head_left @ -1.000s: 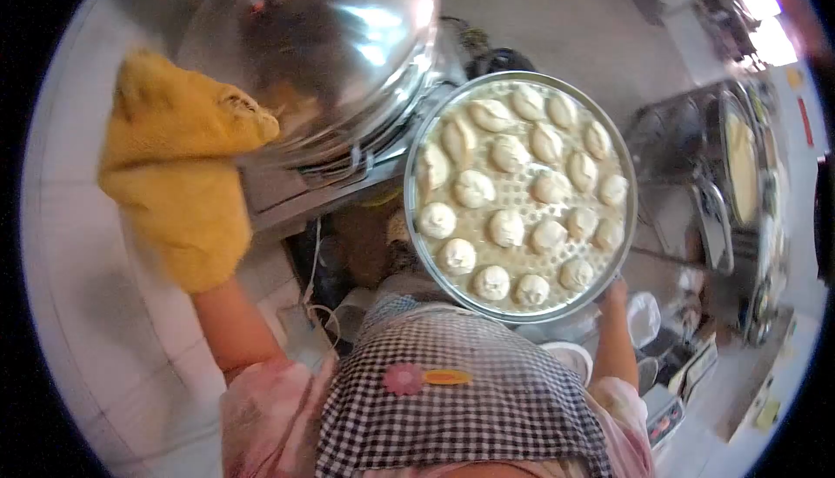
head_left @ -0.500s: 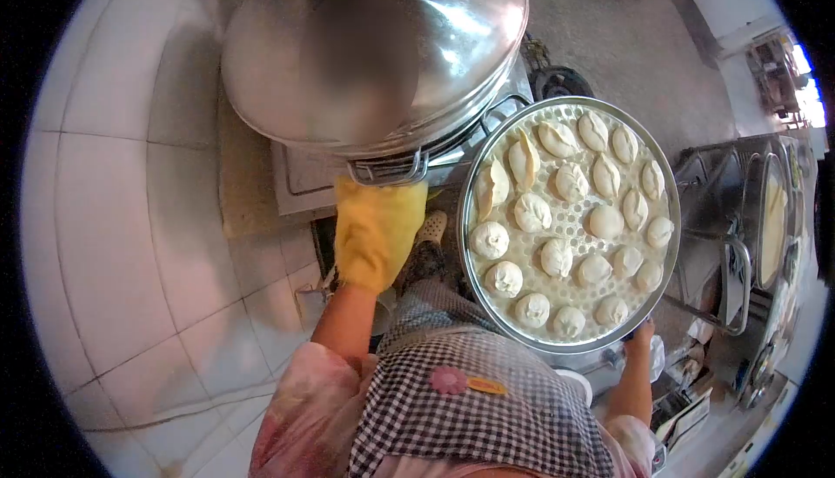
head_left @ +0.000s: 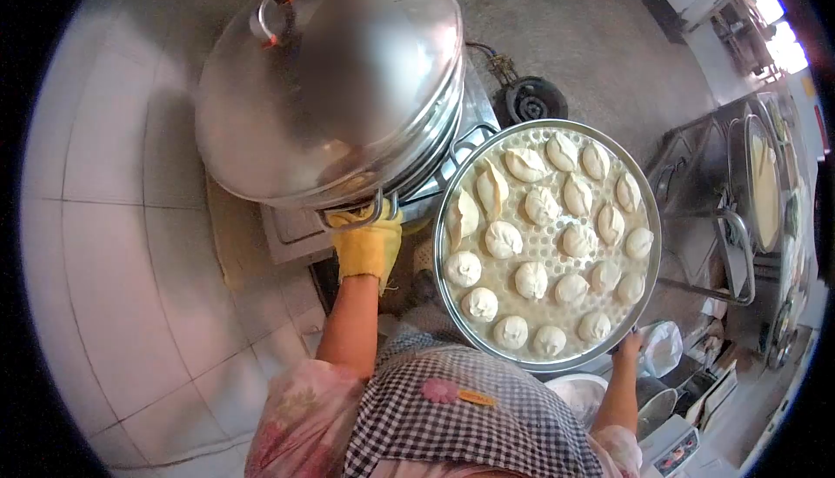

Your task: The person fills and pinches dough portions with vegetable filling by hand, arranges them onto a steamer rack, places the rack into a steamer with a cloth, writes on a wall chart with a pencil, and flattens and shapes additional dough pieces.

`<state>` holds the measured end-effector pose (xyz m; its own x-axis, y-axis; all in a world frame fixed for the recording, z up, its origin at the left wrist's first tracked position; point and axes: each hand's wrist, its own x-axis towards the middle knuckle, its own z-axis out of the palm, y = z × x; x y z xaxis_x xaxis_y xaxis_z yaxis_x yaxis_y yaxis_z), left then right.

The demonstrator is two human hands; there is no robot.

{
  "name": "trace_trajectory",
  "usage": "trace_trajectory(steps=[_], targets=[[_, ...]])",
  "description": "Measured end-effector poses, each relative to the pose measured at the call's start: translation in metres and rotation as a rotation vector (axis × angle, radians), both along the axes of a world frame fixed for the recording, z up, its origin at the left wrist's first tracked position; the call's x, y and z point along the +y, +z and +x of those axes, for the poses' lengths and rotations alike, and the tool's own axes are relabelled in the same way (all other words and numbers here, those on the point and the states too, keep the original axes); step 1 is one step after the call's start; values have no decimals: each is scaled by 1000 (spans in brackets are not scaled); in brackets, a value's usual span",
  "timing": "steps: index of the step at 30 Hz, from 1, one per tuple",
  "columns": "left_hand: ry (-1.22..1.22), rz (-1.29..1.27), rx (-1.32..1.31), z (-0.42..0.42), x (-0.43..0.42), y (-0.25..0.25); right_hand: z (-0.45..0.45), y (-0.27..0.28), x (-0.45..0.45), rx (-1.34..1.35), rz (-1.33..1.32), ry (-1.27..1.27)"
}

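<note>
My left hand (head_left: 364,243), in a yellow cloth glove, is closed around the looped metal handle (head_left: 357,217) on the near side of a large steamer pot. The pot's domed metal lid (head_left: 235,121) is on top. My right hand (head_left: 628,346) grips the lower right edge of a round steamer tray (head_left: 654,282), its fingers mostly hidden behind the rim. Several pale, uncooked filled buns (head_left: 531,280) and crescent-shaped dumplings (head_left: 525,164) are spread over the tray's perforated base. The tray's far handle (head_left: 474,140) is beside the steamer.
Under the steamer is a metal stove top (head_left: 291,227). A black gas burner (head_left: 532,100) with a hose stands behind the tray. To the right is a metal rack (head_left: 735,256) with another round tray (head_left: 755,187). White tiles (head_left: 104,287) line the left side.
The steamer and tray appear lower and further left as my view shifts. My gloved left hand shows its fingers at the handle more clearly. The lid's top handle has come fully into view.
</note>
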<state>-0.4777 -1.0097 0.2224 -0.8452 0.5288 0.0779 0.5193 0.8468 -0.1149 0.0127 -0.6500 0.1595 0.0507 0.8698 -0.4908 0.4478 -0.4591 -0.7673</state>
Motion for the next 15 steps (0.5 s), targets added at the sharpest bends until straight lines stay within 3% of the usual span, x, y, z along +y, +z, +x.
trace_trajectory(steps=[6,9,11,12,13,15], targets=[[130,183,-193,-13,5,44,2,2,-2,12,26,22],[125,633,-240,-18,1,43,5,-4,-1,-1,69,2],[286,1436,-843,-22,1,45,7,-14,1,-66,121,5],[424,2030,-1174,-23,1,47,7,-11,-2,-31,77,7],[644,2444,-1346,-25,0,50,-9,11,-10,5,34,9],[674,2525,-1521,-12,2,53,-22,28,-16,57,1,32]])
